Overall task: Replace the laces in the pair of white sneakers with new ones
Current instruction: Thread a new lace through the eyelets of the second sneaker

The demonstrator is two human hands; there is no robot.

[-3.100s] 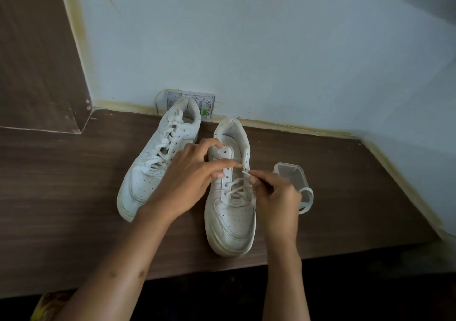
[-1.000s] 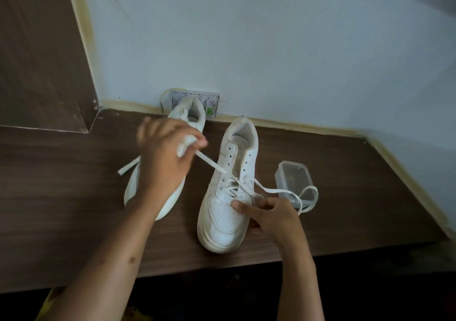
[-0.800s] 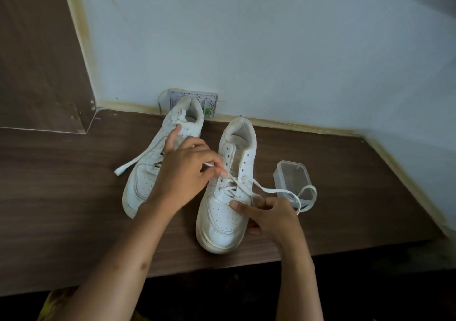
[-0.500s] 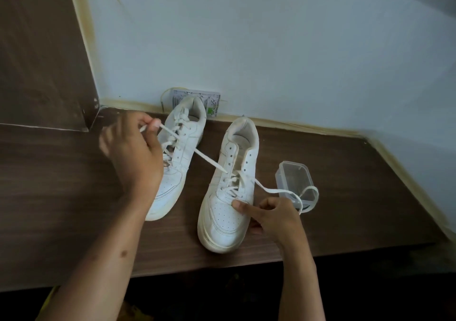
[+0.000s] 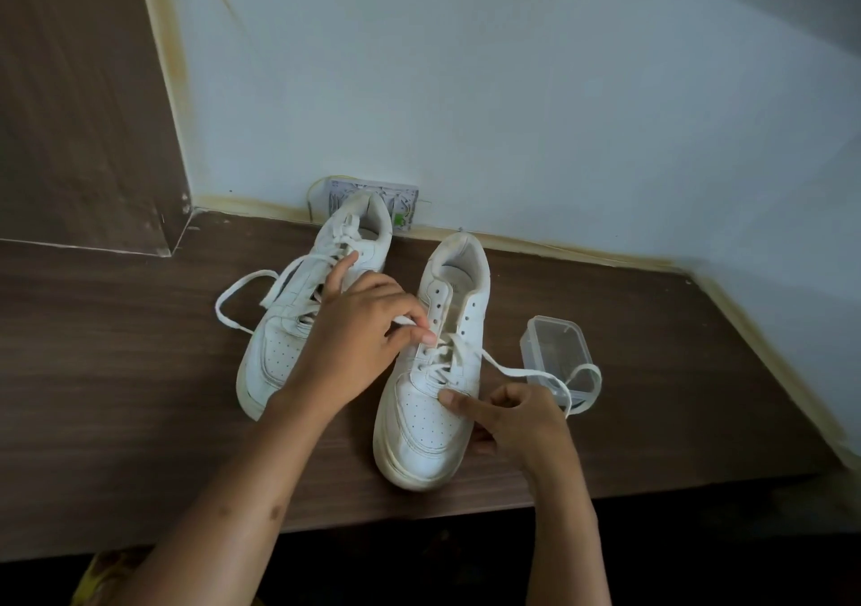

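Lacing in hand, I judge: left hand (image 5: 358,340) pinches lace (image 5: 501,369) at right sneaker (image 5: 431,400)'s eyelets; right hand (image 5: 517,423), curled, steadies its toe. Next: thread upper eyelets.

Dim, soft light (wide-angle edge warp).

Two white sneakers (image 5: 433,372), with perforated dot patterns on their toes and white laces (image 5: 508,370), are sitting on a dark brown wood-grain surface (image 5: 116,395). A clear, colourless plastic container (image 5: 556,349) is lying beside them. The wall (image 5: 512,92) behind is showing pale blue-white, edged with yellowish staining.
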